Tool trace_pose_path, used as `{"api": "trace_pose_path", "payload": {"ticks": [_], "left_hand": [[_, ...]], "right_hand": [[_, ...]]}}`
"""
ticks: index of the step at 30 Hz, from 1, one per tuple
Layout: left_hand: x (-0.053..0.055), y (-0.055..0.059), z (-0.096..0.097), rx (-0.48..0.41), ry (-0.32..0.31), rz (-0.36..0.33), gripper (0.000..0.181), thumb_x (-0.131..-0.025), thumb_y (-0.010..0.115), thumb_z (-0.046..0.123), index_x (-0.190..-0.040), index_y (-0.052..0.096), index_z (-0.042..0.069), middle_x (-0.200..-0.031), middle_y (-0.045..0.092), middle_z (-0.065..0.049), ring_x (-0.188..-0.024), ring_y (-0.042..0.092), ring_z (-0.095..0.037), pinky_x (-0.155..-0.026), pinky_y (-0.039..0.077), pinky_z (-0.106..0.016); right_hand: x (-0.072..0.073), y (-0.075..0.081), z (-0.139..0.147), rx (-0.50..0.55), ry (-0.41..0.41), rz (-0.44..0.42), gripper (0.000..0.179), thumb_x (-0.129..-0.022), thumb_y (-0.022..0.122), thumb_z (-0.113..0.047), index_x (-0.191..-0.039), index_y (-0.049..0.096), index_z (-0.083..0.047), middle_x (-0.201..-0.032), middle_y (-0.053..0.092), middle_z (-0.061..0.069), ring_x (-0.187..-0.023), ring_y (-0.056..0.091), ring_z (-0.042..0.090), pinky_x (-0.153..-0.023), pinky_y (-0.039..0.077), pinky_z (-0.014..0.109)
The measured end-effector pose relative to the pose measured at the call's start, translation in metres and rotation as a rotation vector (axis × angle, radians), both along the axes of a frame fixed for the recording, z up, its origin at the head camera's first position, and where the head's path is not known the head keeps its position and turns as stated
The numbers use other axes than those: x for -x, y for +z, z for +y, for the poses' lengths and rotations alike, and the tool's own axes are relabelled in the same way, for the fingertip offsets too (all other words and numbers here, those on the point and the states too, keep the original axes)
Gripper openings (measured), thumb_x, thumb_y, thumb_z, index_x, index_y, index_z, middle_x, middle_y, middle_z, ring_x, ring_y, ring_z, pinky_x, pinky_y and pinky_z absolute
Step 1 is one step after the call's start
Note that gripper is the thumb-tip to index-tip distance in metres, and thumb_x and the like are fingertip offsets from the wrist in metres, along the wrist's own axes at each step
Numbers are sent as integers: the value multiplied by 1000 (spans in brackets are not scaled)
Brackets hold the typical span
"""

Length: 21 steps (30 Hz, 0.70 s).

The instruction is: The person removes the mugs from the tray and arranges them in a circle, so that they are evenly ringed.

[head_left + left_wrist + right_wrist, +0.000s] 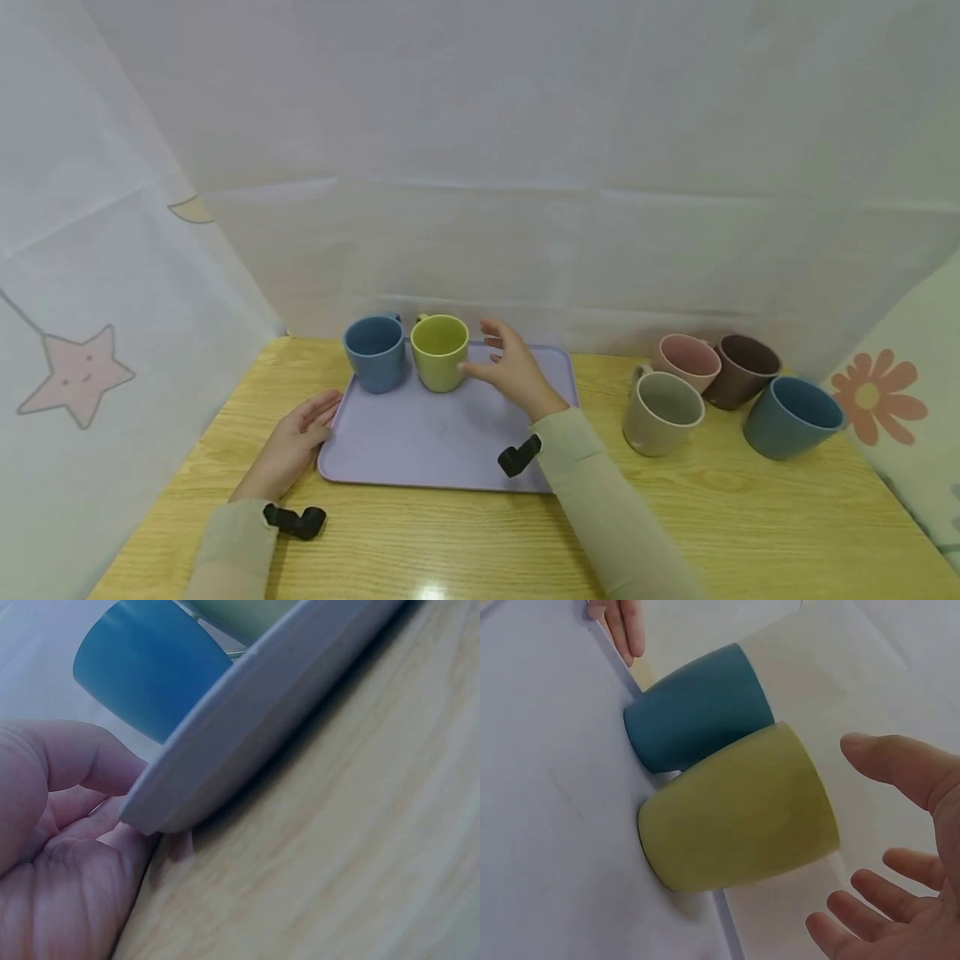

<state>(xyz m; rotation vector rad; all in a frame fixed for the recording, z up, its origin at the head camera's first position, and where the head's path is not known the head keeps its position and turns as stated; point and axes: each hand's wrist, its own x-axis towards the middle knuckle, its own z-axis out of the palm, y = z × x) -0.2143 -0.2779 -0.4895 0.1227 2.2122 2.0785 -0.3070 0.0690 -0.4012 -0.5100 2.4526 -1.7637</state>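
Note:
A lilac tray (420, 450) lies on the wooden table, bearing a blue mug (378, 358) and a yellow-green mug (440, 354) side by side at its back left. Both mugs stand upright, handles toward the back. At the tray's left edge, my left hand (296, 442) pinches the rim, thumb against it; the left wrist view shows a fingertip (180, 844) low beneath the edge. My right hand (517, 371) hovers just right of the yellow-green mug, thumb and fingers spread. The right wrist view shows a gap between that hand (907, 885) and the mug (739, 814).
Right of the tray stand a pale grey-green mug (660, 417), a pink mug (686, 362), a dark brown mug (742, 371) and a teal-blue mug (791, 421), grouped closely. A white cloth (480, 233) hangs behind the table (390, 533), with more cloth at both sides.

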Motion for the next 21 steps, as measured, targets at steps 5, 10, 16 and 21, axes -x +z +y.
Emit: {"api": "trace_pose_path", "payload": {"ticks": [5, 10, 16, 21], "left_hand": [[-2, -4, 0, -14, -6, -3, 64, -102, 40, -8, -158, 11, -9, -166, 12, -26, -152, 13, -40, -104, 39, -12], [-1, -5, 1, -3, 2, 4, 64, -101, 41, -9, -158, 12, -10, -165, 13, -26, -152, 15, -40, -103, 39, -11], [1, -3, 1, 21, 14, 9, 64, -100, 43, -8, -158, 14, -9, -165, 16, -25, -152, 17, -39, -103, 38, -9], [1, -1, 0, 14, 6, 1, 64, -100, 40, -10, -158, 13, -9, -165, 15, -25, -152, 16, -38, -104, 38, -11]], "right_hand": [[14, -7, -17, -66, -31, -18, 102, -77, 90, -24, -158, 30, -9, -155, 41, 16, -142, 42, 34, -113, 41, 49], [20, -12, -30, -62, -40, -65, 103, -76, 91, -29, -158, 31, -9, -155, 42, 11, -141, 42, 31, -111, 42, 49], [24, -17, -47, -12, -80, -62, 97, -74, 92, -27, -152, 38, -7, -147, 48, 11, -134, 47, 30, -111, 42, 47], [28, -23, -60, -50, -120, -5, 101, -70, 95, -26, -151, 38, -5, -142, 51, 11, -128, 51, 27, -109, 43, 44]]}}
